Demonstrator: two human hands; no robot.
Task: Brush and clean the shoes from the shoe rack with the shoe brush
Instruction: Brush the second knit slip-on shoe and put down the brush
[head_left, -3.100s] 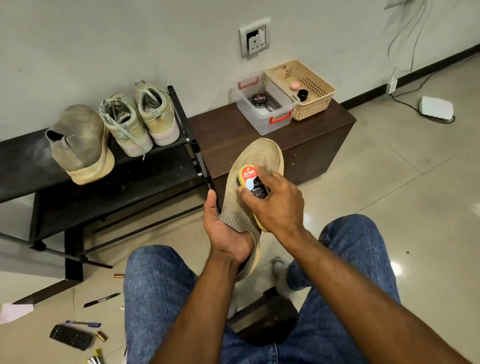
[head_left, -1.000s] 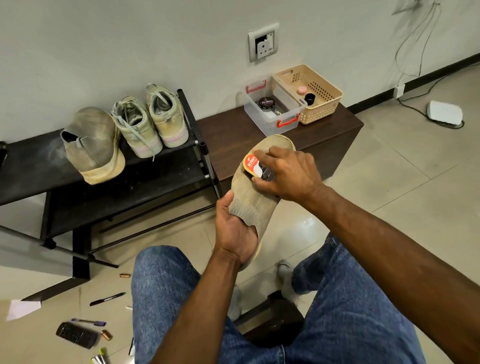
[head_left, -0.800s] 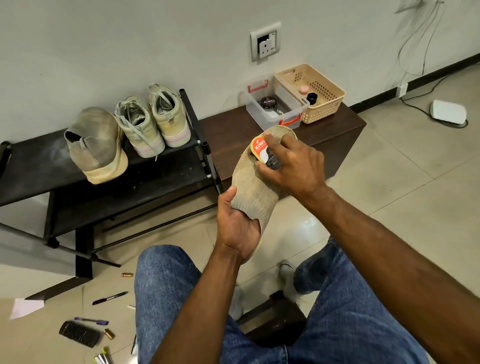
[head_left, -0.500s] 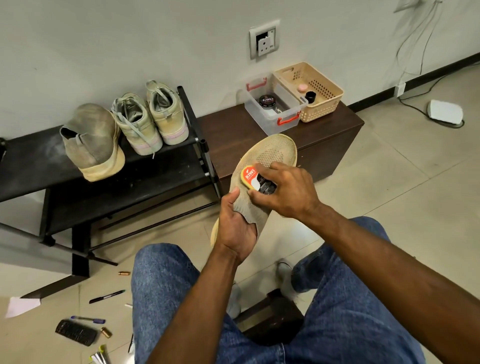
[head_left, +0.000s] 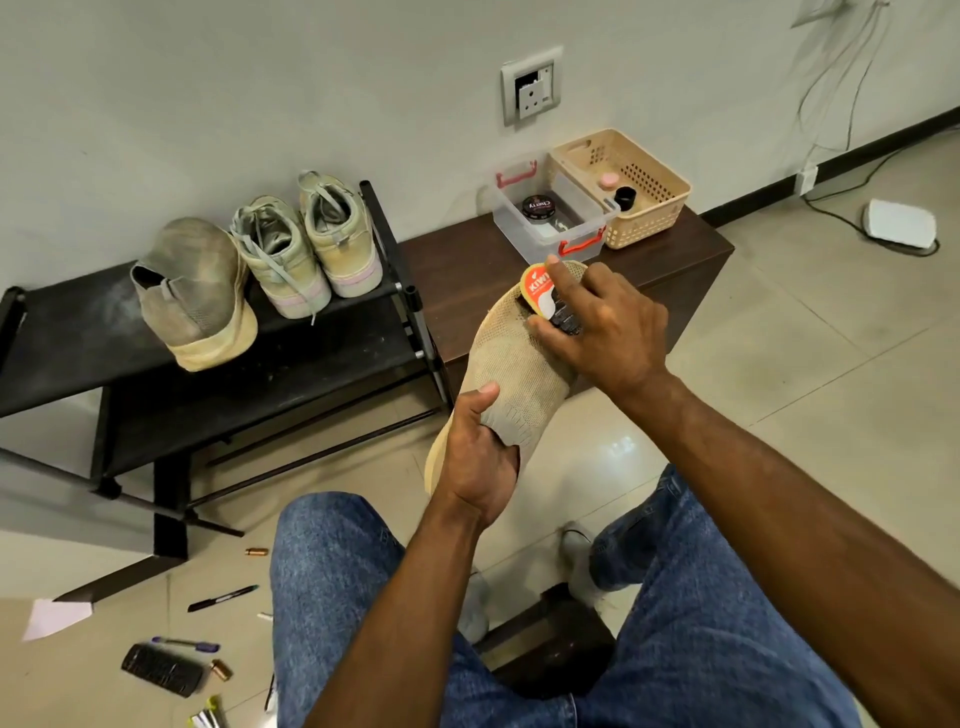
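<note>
My left hand (head_left: 480, 465) grips the heel opening of a beige knit slip-on shoe (head_left: 519, 369), held up over my knees with its toe pointing away. My right hand (head_left: 605, 332) holds a small shoe brush with a red-and-white Kiwi label (head_left: 543, 293) and presses it on the shoe's toe. On the black shoe rack (head_left: 322, 358) at the left stand the matching dusty beige shoe (head_left: 195, 296) and a pair of pale green sneakers (head_left: 306, 249).
A dark wooden bench (head_left: 457, 270) by the wall bears a clear plastic box (head_left: 550, 236) with a polish tin and a beige basket (head_left: 644, 208). Pens, a remote and small items (head_left: 166, 670) litter the floor at lower left. A white device (head_left: 901, 223) lies far right.
My right hand has slid the brush from the middle of the shoe up to its toe. My left hand keeps the same grip at the heel.
</note>
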